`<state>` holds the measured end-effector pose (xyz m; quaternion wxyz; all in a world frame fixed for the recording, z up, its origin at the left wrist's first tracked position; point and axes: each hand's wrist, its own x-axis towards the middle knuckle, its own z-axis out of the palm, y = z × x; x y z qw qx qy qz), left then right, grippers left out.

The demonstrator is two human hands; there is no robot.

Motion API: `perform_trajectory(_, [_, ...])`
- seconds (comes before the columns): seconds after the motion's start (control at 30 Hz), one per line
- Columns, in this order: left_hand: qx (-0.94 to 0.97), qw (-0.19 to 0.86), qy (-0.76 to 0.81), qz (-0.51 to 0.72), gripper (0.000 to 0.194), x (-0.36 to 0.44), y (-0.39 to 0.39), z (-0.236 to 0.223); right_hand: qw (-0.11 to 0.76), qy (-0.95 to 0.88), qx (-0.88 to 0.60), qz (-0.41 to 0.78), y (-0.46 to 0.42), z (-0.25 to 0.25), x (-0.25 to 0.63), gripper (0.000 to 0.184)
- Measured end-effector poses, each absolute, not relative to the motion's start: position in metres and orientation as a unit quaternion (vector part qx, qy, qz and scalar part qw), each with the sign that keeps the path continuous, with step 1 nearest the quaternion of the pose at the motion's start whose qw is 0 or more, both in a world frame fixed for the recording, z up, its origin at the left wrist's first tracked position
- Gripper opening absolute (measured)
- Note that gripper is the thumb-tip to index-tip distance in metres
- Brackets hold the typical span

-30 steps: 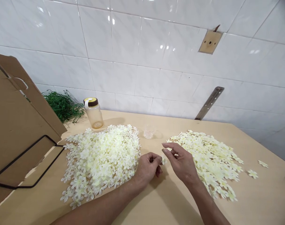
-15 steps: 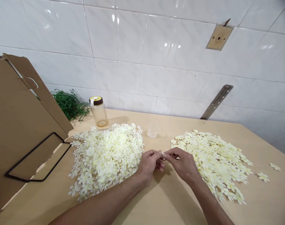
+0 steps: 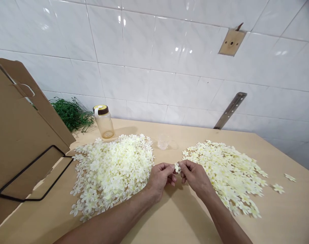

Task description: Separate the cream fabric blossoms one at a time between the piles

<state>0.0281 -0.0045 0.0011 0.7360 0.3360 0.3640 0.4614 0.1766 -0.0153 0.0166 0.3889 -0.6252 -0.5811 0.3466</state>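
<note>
A small cream artificial flower is held up between my two hands, above the gap between two flower piles. My left hand pinches it between thumb and fingers. On its other side, my right hand is closed with thumb and fingertips at the petals; whether it grips the flower or some tiny part is hard to make out. Left of my hands lies a dense heap of white-cream flowers. To the right spreads a flatter, yellower flower pile. A small clear cup stands just beyond my hands.
A jar with a brown and yellow lid stands behind the left heap, near green artificial stems. A cardboard box with a black wire frame is at left. Two loose flowers lie at right. A tiled wall backs the table.
The flower between my fingers shows more fully now, turned toward me. My right fingers have curled and shifted slightly. The whole view has moved a little, so everything appears further left.
</note>
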Motion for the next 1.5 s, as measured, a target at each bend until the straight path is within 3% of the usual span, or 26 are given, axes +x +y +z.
perform_trajectory(0.3, [0.365, 0.715, 0.388, 0.453, 0.017, 0.029, -0.004, 0.000, 0.413, -0.539, -0.626, 0.385, -0.013, 0.012, 0.177, 0.045])
perform_trajectory(0.43, [0.385, 0.692, 0.414, 0.449, 0.015, 0.030, -0.004, 0.001, 0.463, -0.484, -0.599, 0.439, -0.010, 0.011, 0.182, 0.046])
perform_trajectory(0.6, [0.394, 0.689, 0.420, 0.440, 0.019, 0.031, -0.005, 0.001, 0.528, -0.477, -0.635, 0.300, -0.012, 0.020, 0.182, 0.038])
perform_trajectory(0.8, [0.400, 0.694, 0.415, 0.431, 0.020, 0.031, -0.007, 0.002, 0.449, -0.642, -0.555, 0.280, -0.023, 0.037, 0.170, 0.045])
perform_trajectory(0.93, [0.377, 0.705, 0.407, 0.442, 0.018, 0.029, -0.004, 0.001, 0.416, -0.669, -0.592, 0.170, -0.021, 0.032, 0.178, 0.029])
perform_trajectory(1.07, [0.341, 0.726, 0.392, 0.451, 0.020, 0.027, 0.000, -0.002, 0.375, -0.700, -0.590, 0.149, -0.018, 0.023, 0.180, 0.023])
perform_trajectory(1.27, [0.309, 0.746, 0.374, 0.456, 0.019, 0.027, 0.001, -0.004, 0.369, -0.605, -0.654, 0.266, -0.018, 0.026, 0.173, 0.033])
perform_trajectory(1.4, [0.307, 0.751, 0.368, 0.454, 0.025, 0.026, 0.000, -0.001, 0.395, -0.544, -0.617, 0.410, -0.018, 0.028, 0.174, 0.039])
perform_trajectory(1.5, [0.314, 0.751, 0.367, 0.449, 0.028, 0.025, -0.001, 0.001, 0.419, -0.533, -0.597, 0.429, -0.016, 0.024, 0.175, 0.038])
